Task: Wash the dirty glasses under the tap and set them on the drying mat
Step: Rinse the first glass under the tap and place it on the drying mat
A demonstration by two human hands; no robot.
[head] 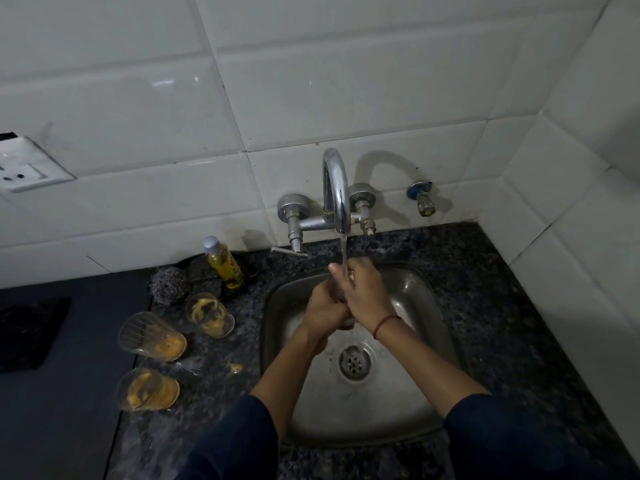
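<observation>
Washing step at a small stainless-steel sink (408, 403) set in a dark speckled granite counter (512, 306). A chrome wall-mounted tap with a curved spout (335, 188) runs a thin stream of water (344, 252) onto both hands. The left hand (325, 311) and the right hand (363, 296) are closed together around a clear drinking glass (346, 323), of which only a dark sliver shows between and below the palms; the right fingers (341, 271) are wrapped over it and pressed together, the left fingers curled round its side. A red thread circles the right wrist (382, 325).

Handling, as a judgement: wet glass is rigid, fragile and slippery; hold the wall with the whole palm, not the rim, and keep it low over the basin.

Containers: 3 clear ribbed glasses stand on the counter left of the sink, each smeared with yellow-orange residue: the far glass (209, 315), the middle glass (152, 337) and the near glass (149, 389). Behind them are a small bottle of yellow dish liquid with a silver cap (223, 263) and a grey steel-wool scrubber (169, 284). A dark flat mat (31, 334) lies at far left, bearing no glass; it is probably the drying mat.
</observation>
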